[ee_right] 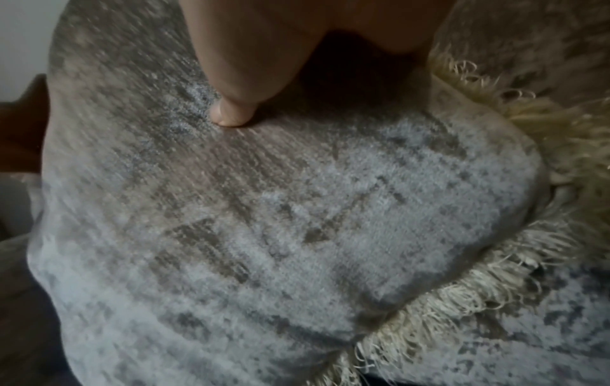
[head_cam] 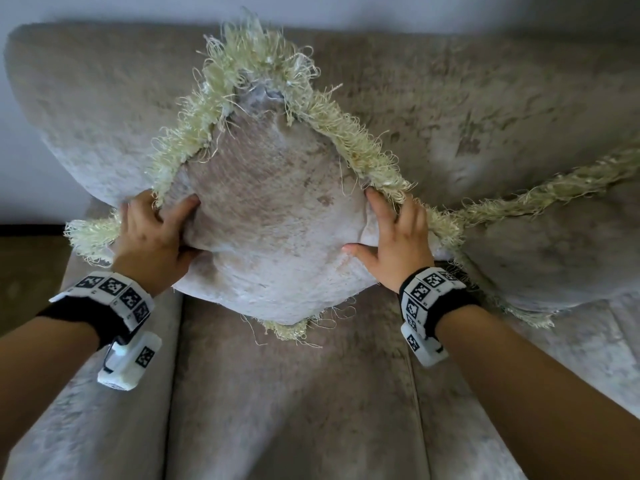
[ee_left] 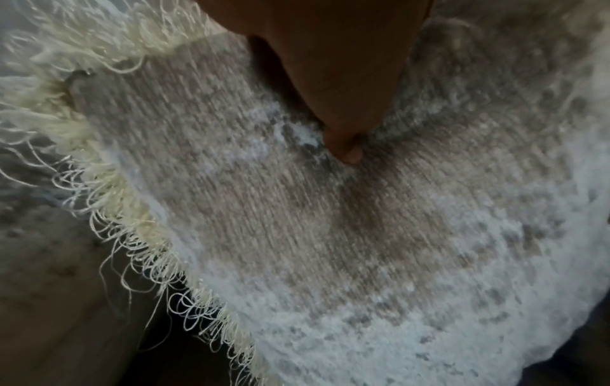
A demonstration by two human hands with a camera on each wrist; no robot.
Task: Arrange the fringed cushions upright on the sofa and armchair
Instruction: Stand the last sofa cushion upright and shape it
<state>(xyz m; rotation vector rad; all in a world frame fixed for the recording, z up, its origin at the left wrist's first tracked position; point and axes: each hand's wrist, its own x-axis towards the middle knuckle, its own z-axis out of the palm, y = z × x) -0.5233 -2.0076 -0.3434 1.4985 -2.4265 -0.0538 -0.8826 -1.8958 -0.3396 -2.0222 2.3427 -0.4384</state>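
Note:
A grey-beige cushion [head_cam: 277,220] edged with cream fringe stands on one corner, diamond-wise, against the sofa back [head_cam: 485,98]. Its bottom corner hangs just above the seat [head_cam: 294,393]. My left hand [head_cam: 162,226] grips its left corner, and a digit [ee_left: 343,146] digs into the fabric [ee_left: 330,235]. My right hand [head_cam: 381,230] holds the right edge, fingers over the fringe and thumb [ee_right: 231,112] pressing the front face [ee_right: 297,209]. A second fringed cushion [head_cam: 554,258] leans against the sofa back on the right, touching the first cushion's corner.
The sofa's left armrest [head_cam: 86,410] runs beside my left forearm. Beyond it lies brown floor [head_cam: 27,271]. A pale wall [head_cam: 415,12] rises behind the sofa back. A seam [head_cam: 415,410] divides the seat cushions below my right wrist.

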